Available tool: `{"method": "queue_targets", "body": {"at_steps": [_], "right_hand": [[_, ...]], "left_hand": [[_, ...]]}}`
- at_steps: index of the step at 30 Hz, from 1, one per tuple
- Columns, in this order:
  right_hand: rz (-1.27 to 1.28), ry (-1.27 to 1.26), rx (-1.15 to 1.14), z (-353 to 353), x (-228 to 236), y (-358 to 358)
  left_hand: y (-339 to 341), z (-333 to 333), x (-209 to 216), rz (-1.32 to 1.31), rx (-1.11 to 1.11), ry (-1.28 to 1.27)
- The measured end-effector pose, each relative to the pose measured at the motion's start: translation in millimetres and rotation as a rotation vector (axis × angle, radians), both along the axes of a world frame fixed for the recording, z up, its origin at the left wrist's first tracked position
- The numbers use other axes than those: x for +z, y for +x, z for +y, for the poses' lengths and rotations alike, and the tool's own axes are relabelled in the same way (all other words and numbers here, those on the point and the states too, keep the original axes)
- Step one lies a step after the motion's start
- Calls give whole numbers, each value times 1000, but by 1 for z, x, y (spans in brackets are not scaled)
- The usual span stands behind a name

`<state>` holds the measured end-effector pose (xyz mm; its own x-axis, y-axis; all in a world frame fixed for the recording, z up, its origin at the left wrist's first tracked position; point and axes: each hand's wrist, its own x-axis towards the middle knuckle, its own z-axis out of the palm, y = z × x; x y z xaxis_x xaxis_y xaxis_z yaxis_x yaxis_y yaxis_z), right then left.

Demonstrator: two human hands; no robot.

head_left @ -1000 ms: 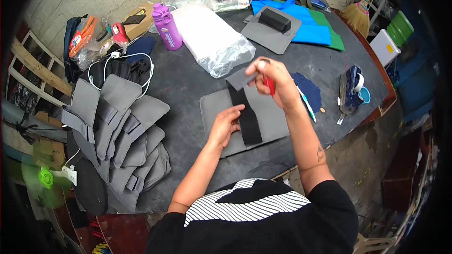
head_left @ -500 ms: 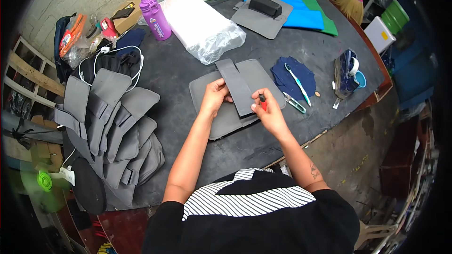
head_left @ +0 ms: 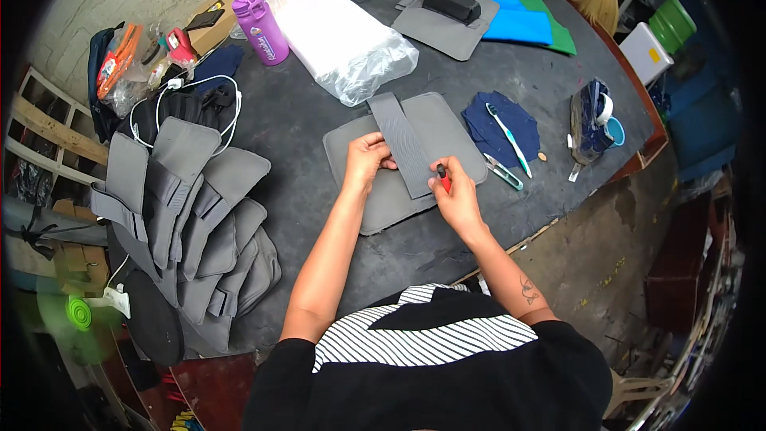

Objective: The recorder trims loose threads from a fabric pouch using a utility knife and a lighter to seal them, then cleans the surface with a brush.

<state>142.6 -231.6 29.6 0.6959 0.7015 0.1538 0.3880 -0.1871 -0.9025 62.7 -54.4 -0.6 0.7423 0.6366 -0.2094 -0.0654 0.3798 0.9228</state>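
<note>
One gray strap [head_left: 401,144] lies lengthwise across the gray panel [head_left: 443,124], ribbed face up, its upper end projecting past the panel's far edge. The panel rests on the dark table [head_left: 307,140], directly before the person.

Change from one second ago: at that point the right hand was raised, holding the strap's far end folded back, with a black strip exposed along the panel. The gray strap now covers most of that strip, and the right hand is down at the strap's near end. Change from half a second ago: slight; the near end sits flatter, with less black showing beneath it.

Left hand [head_left: 369,161]: fingers bent at the strap's left edge, low over the panel; whether they pinch the edge cannot be told. Right hand [head_left: 458,193]: fingers closed around a red-and-black tool [head_left: 444,179], beside the strap's right edge near its lower end.

Adjacent items, right side: green snips [head_left: 503,172] and a toothbrush [head_left: 511,137] on navy cloth [head_left: 481,124]. One second ago, the right forearm partly covered this area. Left side: a pile of gray pieces [head_left: 191,215], unchanged.
</note>
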Motion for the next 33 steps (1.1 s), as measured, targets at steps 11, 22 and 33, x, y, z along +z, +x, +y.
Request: {"method": "queue_targets", "body": {"at_steps": [11, 22, 33], "right_hand": [[-43, -123, -13, 6, 0, 2], [64, -55, -49, 0, 1, 28], [264, -48, 69, 13, -12, 31]], "left_hand": [[-1, 5, 5, -8, -18, -15], [0, 10, 6, 24, -45, -5], [5, 14, 9, 45, -5, -20]]}}
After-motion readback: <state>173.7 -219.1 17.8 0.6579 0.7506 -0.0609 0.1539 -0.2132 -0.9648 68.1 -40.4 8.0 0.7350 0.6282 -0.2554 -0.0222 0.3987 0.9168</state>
